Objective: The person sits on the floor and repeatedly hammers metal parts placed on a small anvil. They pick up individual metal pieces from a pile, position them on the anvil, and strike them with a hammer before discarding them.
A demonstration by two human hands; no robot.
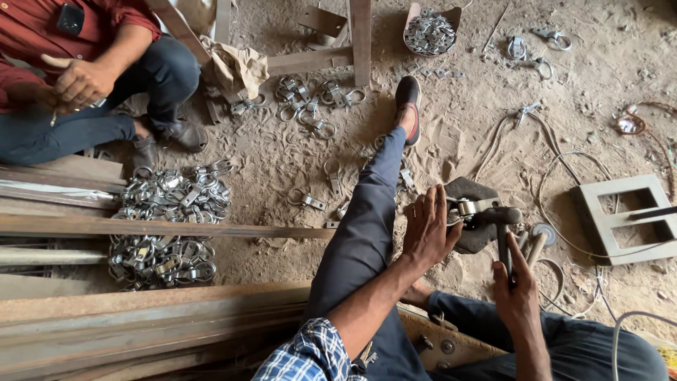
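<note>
My left hand [427,227] is spread with its fingertips on a small shiny metal clamp [471,207], pressing it against a dark iron block [471,190] on the sandy floor. Gripping the handle of a hammer [502,220] is my right hand [516,293]; the dark hammer head rests right beside the clamp over the block. I sit on the ground, left leg in blue trousers stretched forward past the block, foot in a dark shoe [408,95].
A big heap of finished clamps [169,219] lies left, crossed by a steel bar [162,227]. Another person [84,77] in a red shirt sits at top left. A scoop of small metal parts [429,32], loose clamps, wires and a grey frame [620,219] surround me.
</note>
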